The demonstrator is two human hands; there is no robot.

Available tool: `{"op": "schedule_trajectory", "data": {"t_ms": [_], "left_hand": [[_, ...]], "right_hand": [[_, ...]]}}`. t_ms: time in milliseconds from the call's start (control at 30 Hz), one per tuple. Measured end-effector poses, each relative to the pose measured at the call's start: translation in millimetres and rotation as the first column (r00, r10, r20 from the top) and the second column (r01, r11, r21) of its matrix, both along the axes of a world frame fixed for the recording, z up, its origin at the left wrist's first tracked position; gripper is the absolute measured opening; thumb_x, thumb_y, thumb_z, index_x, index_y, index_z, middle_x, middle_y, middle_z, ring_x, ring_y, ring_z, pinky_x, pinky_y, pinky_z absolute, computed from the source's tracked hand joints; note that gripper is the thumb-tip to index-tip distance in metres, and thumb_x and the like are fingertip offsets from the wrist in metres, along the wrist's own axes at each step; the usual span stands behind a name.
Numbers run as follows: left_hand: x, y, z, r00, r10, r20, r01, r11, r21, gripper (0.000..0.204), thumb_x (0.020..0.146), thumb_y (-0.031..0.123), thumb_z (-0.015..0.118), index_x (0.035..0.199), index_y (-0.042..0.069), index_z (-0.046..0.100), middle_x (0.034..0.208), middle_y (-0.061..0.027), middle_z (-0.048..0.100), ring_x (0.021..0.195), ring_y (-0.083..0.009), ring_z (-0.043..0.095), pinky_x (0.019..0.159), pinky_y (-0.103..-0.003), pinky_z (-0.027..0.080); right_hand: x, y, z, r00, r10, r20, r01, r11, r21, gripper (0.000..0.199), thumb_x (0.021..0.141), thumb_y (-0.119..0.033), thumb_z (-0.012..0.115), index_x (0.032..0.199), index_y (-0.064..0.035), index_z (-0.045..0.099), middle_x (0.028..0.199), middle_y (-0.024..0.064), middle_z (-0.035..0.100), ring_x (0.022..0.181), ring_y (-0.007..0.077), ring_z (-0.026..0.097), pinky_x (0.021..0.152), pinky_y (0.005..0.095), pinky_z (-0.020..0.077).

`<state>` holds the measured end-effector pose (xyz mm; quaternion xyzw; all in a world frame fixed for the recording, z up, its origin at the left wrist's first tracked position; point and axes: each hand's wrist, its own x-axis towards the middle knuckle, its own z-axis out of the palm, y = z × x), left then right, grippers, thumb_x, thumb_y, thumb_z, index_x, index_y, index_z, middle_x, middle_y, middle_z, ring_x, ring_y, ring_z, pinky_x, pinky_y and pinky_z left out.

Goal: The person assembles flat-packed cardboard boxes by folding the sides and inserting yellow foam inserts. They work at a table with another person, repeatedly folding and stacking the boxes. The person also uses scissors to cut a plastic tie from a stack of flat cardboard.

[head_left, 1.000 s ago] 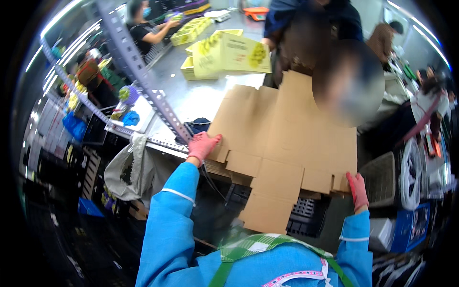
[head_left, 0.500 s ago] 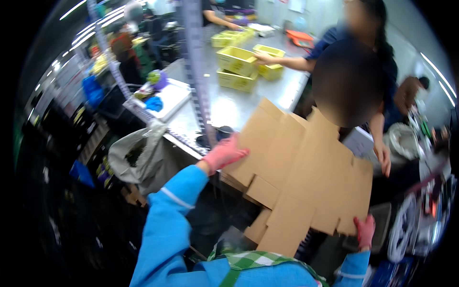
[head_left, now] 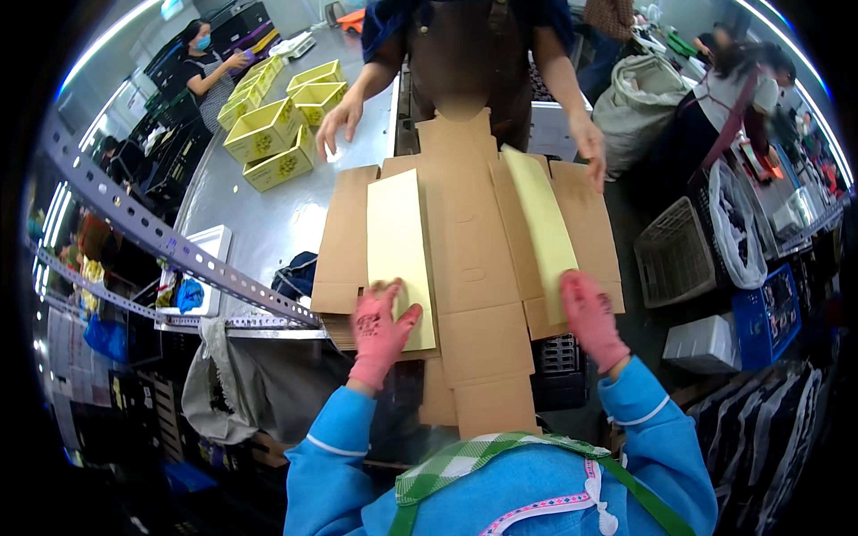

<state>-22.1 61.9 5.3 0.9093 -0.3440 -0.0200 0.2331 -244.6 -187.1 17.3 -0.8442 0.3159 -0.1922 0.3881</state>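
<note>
— What are your hands doing at the bench?

— I am pressing my left hand, in its pink glove, flat on the near end of the left yellow-faced flap of a die-cut cardboard blank. The fingers are spread open and gripping nothing; the palm is simply bearing down. My right hand is lying along the near end of the right yellow flap, fingers loosely extended, pushing it inward rather than pinching it.

— Where is the blank lying?

— It is resting on a stack of like blanks at the edge of the steel table, with its near tongue hanging off toward my chest and its far tongue pointing at a person in a dark apron across from me.

— What makes this fold go well, in your judgement?

— I am thinking both flaps should be turned along their scored lines together, with even pressure running from near end to far, so the panels are not skewing. The right flap is standing tilted, so it is needing more follow-through. Beyond, yellow boxes are sitting on the table's far left.
</note>
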Motion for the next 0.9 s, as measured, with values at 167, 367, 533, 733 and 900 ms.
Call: {"op": "schedule_trajectory", "data": {"t_ms": [167, 367, 533, 733, 900], "left_hand": [[-9.8, 4.5, 6.1, 0.927, 0.349, -0.138, -0.312, 0.922, 0.229, 0.105, 0.066, 0.058, 0.077, 0.139, -0.003, 0.032, 0.127, -0.0280, 0.041, 0.113, -0.0442, 0.049, 0.099, -0.045, 0.041], [4.8, 1.4, 33.4, 0.941, 0.268, -0.207, -0.213, 0.943, 0.254, 0.112, 0.063, 0.058, 0.078, 0.140, -0.005, 0.027, 0.126, -0.0286, 0.036, 0.105, -0.0427, 0.054, 0.090, -0.042, 0.048], [-3.3, -17.9, 73.4, 0.944, -0.206, 0.258, 0.249, 0.957, -0.147, 0.077, 0.071, 0.015, 0.077, 0.135, 0.002, 0.037, 0.128, -0.0250, 0.040, 0.099, -0.0395, 0.057, 0.086, -0.042, 0.050], [-5.0, -18.0, 105.1, 0.596, -0.630, -0.498, 0.585, 0.765, -0.269, 0.051, 0.071, 0.013, 0.081, 0.115, 0.002, 0.059, 0.136, -0.0109, 0.042, 0.110, -0.0211, 0.054, 0.085, -0.032, 0.050], [28.6, -24.2, 106.2, 0.484, -0.844, -0.231, 0.869, 0.494, 0.017, 0.059, 0.064, 0.025, 0.082, 0.115, 0.007, 0.058, 0.134, -0.0134, 0.046, 0.110, -0.0328, 0.054, 0.087, -0.038, 0.050]], "right_hand": [[-14.7, -17.1, 25.5, 0.915, -0.090, -0.392, 0.186, 0.959, 0.216, 0.064, 0.085, -0.041, 0.067, 0.124, 0.0031, 0.042, 0.101, 0.0263, 0.062, 0.097, 0.0382, 0.060, 0.086, 0.0404, 0.0462], [-9.0, -25.8, 14.8, 0.974, -0.010, -0.227, 0.095, 0.926, 0.366, 0.069, 0.079, -0.033, 0.076, 0.126, 0.0034, 0.041, 0.111, 0.0214, 0.062, 0.104, 0.0303, 0.060, 0.091, 0.0360, 0.0455], [0.0, -13.7, 23.1, 0.956, -0.049, 0.290, -0.143, 0.785, 0.602, 0.065, 0.082, -0.008, 0.070, 0.136, 0.0014, 0.034, 0.116, 0.0166, 0.059, 0.106, 0.0239, 0.058, 0.092, 0.0313, 0.0453], [18.0, 23.6, 61.0, 0.960, 0.256, 0.111, -0.259, 0.966, 0.011, 0.063, 0.077, -0.012, 0.069, 0.133, -0.0075, 0.042, 0.143, 0.0238, 0.032, 0.128, 0.0370, 0.040, 0.100, 0.0414, 0.0398], [-4.3, -8.4, 67.1, 0.699, 0.715, 0.015, -0.715, 0.698, 0.038, 0.056, 0.069, 0.000, 0.073, 0.121, -0.0091, 0.055, 0.149, 0.0166, 0.027, 0.139, 0.0342, 0.026, 0.108, 0.0408, 0.0356]]}}
